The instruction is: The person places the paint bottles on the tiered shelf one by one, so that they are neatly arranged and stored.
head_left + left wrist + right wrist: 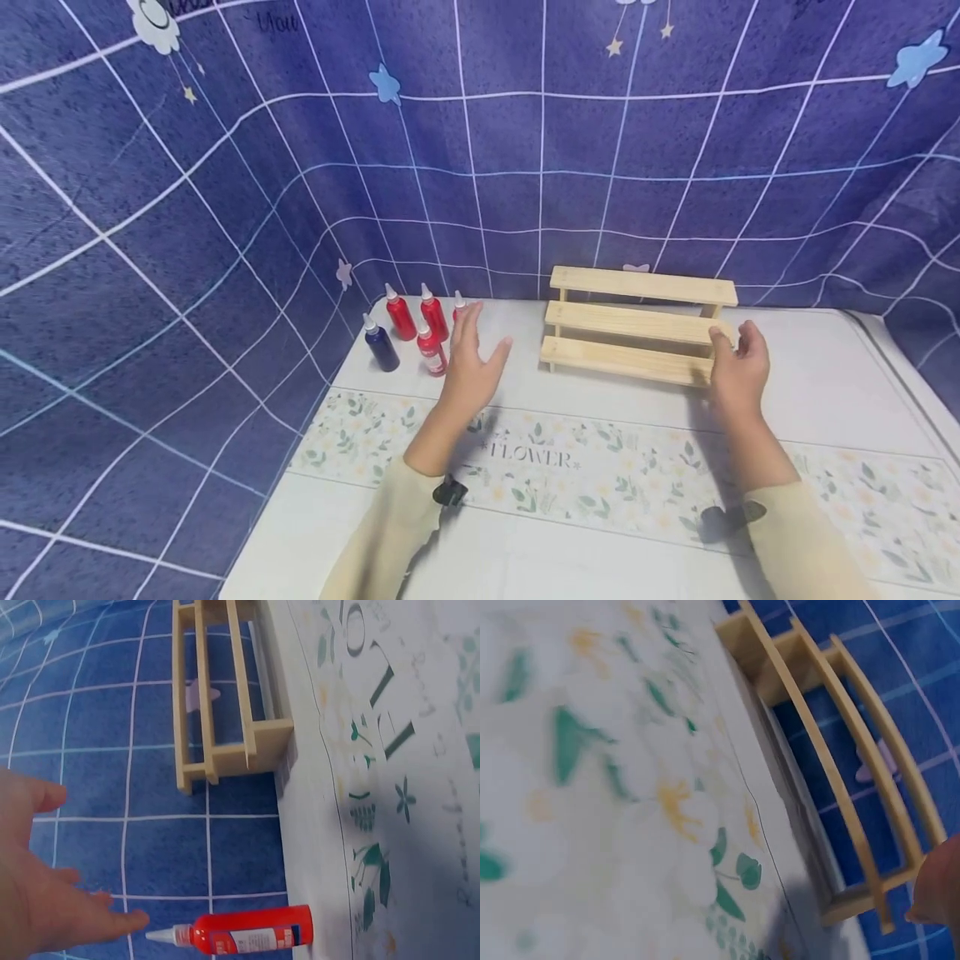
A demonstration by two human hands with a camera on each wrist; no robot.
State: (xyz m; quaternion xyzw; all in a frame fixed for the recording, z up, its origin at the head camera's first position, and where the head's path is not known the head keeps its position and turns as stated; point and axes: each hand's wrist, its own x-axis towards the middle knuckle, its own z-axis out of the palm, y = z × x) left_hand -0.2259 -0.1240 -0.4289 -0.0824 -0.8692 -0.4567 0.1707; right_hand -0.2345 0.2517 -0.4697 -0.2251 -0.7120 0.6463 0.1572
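The head camera looks forward and down from above the bench [562, 558], taking in the left hand [472, 369] and right hand [738, 372]. Both wrist cameras sit lower and nearer, their pictures tipped sideways, bench rightward in the left's, leftward in the right's. All three share the wooden rack [630, 321].

Plain pale cream sleeves [397, 508] each have a small dark device [450, 492] by the cuff.

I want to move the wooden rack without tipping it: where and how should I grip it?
Probably best by the end supports of the wooden rack, coming from left and right at once: it is long and stands upright, and its three slats span from one support to the other.
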